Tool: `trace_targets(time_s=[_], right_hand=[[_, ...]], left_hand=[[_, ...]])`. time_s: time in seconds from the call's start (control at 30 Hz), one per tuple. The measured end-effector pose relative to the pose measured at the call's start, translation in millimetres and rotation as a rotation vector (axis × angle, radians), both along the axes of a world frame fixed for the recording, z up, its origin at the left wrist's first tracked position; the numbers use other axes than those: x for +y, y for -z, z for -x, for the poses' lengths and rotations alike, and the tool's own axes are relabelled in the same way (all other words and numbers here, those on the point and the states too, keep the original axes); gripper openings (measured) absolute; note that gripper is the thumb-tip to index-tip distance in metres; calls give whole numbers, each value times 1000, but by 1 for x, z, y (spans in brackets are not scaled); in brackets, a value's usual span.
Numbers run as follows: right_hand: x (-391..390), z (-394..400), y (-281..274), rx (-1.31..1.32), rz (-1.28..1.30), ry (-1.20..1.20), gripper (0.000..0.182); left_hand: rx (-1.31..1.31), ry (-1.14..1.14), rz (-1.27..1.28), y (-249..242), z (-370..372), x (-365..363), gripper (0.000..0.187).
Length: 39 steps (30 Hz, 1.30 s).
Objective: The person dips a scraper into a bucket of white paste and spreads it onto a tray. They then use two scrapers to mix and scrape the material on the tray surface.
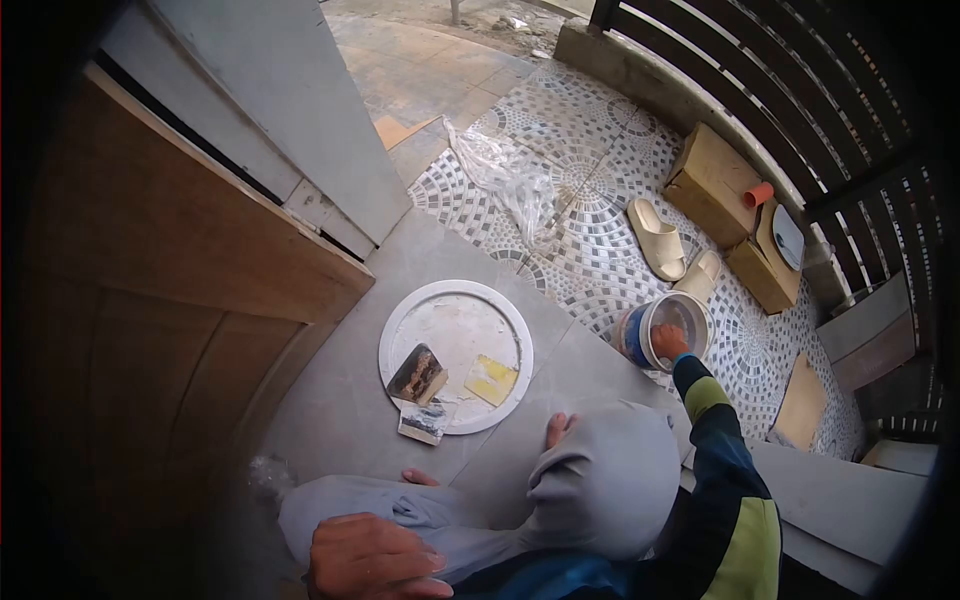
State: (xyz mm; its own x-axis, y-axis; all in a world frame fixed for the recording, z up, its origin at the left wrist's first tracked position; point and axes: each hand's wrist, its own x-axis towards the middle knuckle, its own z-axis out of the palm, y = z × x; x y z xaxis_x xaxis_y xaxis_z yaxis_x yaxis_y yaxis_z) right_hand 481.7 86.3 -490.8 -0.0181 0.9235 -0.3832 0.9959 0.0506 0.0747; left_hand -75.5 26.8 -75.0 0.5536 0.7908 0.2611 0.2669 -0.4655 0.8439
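My right hand (669, 341) reaches down into a white and blue bucket (634, 338) at the right; its fingertips and anything they hold are hidden inside. At the bottom left, my left hand (372, 560) rests on my grey trouser leg, fingers extended and holding nothing. In front of my feet lies a round white lid (460, 306) with whitish smears. On it are a dark, worn block (417, 373) and a yellow piece (491, 379). A smaller block with a smeared face (424, 421) overlaps the lid's lower rim.
A wooden door (180, 230) stands at the left. Beige slippers (657, 240) and cardboard boxes (715, 180) lie beyond the bucket, near a slatted fence (770, 95). Clear plastic sheeting (505, 180) is spread on the patterned tiles. A cardboard piece (800, 402) lies at the right.
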Motion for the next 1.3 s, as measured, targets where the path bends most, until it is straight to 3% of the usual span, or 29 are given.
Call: trace_targets(time_s=[0.07, 0.23, 0.33, 0.47, 0.83, 1.3], right_hand=[[4, -14, 11, -145, 189, -245, 24], [53, 5, 34, 217, 118, -23, 26], [110, 47, 39, 449, 163, 75, 26], [143, 95, 46, 526, 235, 84, 26], [150, 99, 45, 555, 310, 177, 28], [86, 2, 26, 767, 300, 541, 32]], left_hand=[[-20, -5, -30, 1, 2, 0, 25], [-162, -82, -52, 8, -2, 1, 25], [-113, -134, -62, 17, -5, -1, 27], [7, -181, -57, 24, -9, 2, 29], [78, -264, -159, 28, -8, -3, 26], [95, -128, -58, 20, -2, -10, 25]])
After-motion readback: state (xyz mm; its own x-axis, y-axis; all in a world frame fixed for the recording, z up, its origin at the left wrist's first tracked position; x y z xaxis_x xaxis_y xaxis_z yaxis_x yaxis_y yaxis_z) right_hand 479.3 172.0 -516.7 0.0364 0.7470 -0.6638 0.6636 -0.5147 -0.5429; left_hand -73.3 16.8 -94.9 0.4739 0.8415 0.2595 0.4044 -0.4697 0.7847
